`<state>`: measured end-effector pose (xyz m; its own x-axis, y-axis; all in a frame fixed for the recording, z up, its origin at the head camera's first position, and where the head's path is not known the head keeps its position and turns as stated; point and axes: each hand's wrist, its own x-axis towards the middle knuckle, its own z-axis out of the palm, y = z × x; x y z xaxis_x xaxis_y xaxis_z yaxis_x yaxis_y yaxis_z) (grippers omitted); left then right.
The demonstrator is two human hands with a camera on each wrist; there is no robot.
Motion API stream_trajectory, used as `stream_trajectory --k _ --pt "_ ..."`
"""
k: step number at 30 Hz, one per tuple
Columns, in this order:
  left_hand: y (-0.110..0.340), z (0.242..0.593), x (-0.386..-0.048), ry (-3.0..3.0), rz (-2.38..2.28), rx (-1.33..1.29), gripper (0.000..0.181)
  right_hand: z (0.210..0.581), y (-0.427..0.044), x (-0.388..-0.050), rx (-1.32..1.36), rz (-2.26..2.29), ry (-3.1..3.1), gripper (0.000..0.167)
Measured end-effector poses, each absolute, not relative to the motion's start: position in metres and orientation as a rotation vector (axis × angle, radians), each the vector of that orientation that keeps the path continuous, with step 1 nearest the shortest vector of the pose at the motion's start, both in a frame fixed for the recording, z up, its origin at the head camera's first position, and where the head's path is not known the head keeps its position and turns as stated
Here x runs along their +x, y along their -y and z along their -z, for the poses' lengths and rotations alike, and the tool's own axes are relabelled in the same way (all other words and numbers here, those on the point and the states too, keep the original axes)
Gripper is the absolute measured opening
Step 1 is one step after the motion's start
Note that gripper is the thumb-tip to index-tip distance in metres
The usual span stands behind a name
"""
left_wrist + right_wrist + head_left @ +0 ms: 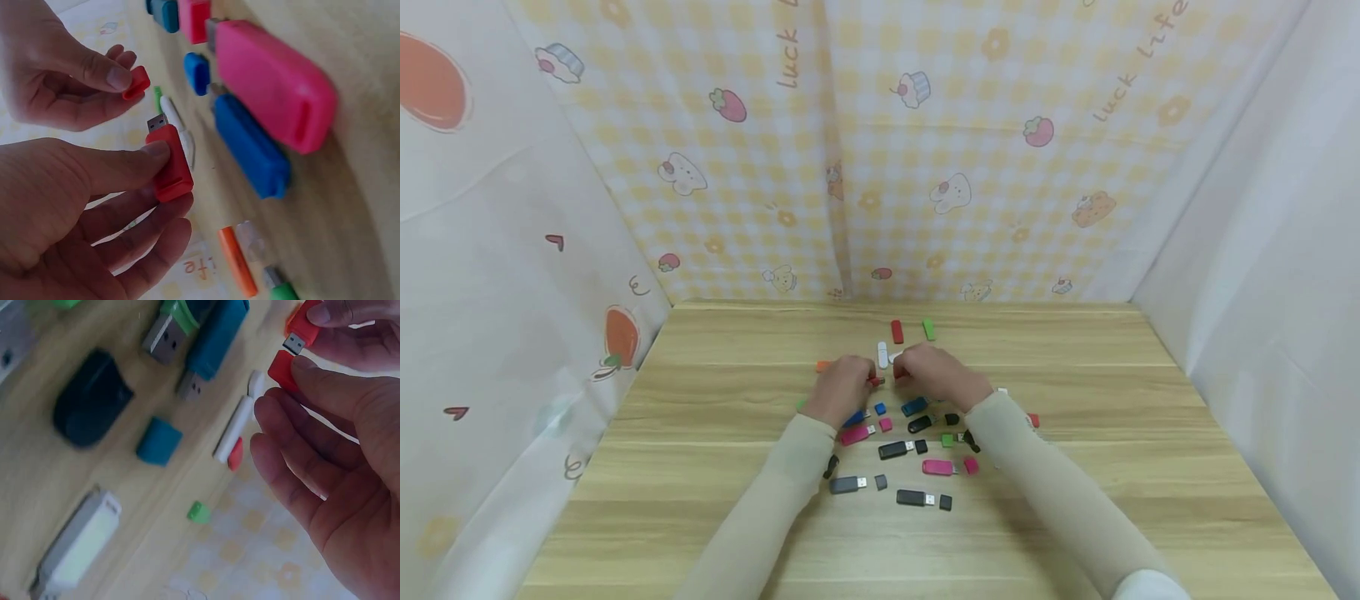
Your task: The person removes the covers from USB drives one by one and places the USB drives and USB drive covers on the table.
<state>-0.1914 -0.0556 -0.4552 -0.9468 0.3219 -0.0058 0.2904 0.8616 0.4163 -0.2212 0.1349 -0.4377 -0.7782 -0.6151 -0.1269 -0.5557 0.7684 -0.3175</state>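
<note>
My left hand (pixel 841 388) pinches a red USB stick (pixel 171 172) between thumb and fingers, its metal plug bare. My right hand (pixel 938 374) pinches a small red cap (pixel 284 369), held just apart from the plug. Both hands are above the far middle of the wooden table. Beneath the left hand lie a blue USB stick (pixel 250 147) and a pink USB stick (pixel 275 81), each uncapped with its cap close by. Near the right hand are a teal USB stick (pixel 215 340) and its teal cap (pixel 159 442).
Several more uncapped sticks lie nearer me, among them a grey one (pixel 844 485), a black one (pixel 912 497) and a pink one (pixel 937 467). Behind the hands are a white stick (pixel 882 355), a red stick (pixel 897 332) and a green stick (pixel 928 330). Patterned cloth walls surround the table (pixel 715 467).
</note>
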Motion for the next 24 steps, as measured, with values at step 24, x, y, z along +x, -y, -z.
stream_trajectory --k 24 --pt "0.051 0.471 -0.195 -2.975 -0.548 0.476 0.013 0.461 -0.121 -0.231 -0.914 0.314 -2.756 0.011"
